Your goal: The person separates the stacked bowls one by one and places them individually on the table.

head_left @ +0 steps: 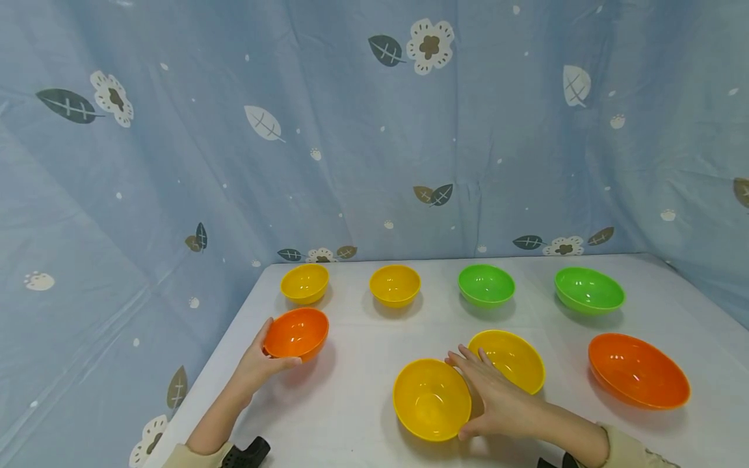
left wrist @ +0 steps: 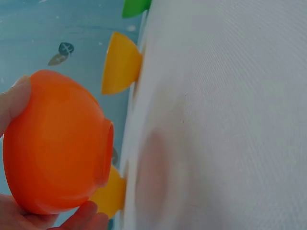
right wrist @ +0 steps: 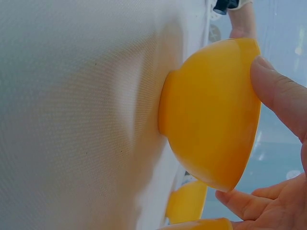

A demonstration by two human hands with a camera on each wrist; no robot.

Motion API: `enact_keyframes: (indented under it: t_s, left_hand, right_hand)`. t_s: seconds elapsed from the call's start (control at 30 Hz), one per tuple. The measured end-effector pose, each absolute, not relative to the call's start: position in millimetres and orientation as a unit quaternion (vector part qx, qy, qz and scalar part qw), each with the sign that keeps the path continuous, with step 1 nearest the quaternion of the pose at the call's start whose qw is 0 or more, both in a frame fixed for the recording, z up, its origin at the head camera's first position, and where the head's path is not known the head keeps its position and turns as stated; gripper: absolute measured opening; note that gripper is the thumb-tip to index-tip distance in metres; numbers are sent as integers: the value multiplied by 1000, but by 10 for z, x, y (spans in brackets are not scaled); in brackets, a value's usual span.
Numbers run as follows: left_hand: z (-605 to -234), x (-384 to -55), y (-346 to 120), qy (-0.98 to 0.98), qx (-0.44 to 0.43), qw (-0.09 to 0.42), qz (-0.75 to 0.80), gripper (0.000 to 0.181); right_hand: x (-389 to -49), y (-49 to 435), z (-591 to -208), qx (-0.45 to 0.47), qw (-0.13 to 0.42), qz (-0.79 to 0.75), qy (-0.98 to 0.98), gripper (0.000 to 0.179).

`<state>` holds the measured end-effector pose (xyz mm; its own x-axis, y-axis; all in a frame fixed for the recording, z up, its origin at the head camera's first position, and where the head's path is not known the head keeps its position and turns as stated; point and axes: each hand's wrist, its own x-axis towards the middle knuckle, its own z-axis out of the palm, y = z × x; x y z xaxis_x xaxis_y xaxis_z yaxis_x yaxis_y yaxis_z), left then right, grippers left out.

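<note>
My left hand (head_left: 261,359) holds an orange bowl (head_left: 297,333) at the left, thumb on the near side and fingers round the far side. In the left wrist view, this orange bowl (left wrist: 55,143) hangs above the cloth with its shadow apart from it. My right hand (head_left: 497,402) spans the right side of a yellow bowl (head_left: 432,400) near the front. The right wrist view shows the thumb on the rim of that yellow bowl (right wrist: 211,115) and a fingertip at its opposite edge. Behind the right fingers stands another yellow bowl (head_left: 512,357), partly covered by the hand.
Along the back of the white-covered table (head_left: 351,403) stand two yellow bowls (head_left: 305,284) and two green bowls (head_left: 486,286). A larger orange bowl (head_left: 638,372) sits at the right. A blue patterned curtain (head_left: 351,130) hangs behind and at the left.
</note>
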<state>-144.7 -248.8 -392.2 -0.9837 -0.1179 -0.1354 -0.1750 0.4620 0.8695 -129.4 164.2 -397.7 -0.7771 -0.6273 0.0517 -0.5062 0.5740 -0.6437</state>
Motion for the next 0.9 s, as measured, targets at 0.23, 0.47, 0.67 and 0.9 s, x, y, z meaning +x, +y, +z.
enact_keyframes:
  t_s: [0.23,0.47,0.67,0.9]
  left_hand:
    - [-3962,-1455,-2540,858,-96,30,503,107]
    - [-3993,-1449,-2583,861,-111,24,495,108]
    - [-4017,-1455,-2628,861,-124,31,493,110]
    - [-4049,-1453,-2668,859,-130,36,495,110]
  right_hand:
    - [-1290,1648,-3988,-315,96,-334,883,110]
    - [-1295,1648,-3984,-325,87,-324,884,111]
    - [-1290,1649,-3978,-326,90,-325,883,111]
    - [-1280,1650,-3983,-324,90,-327,883,110]
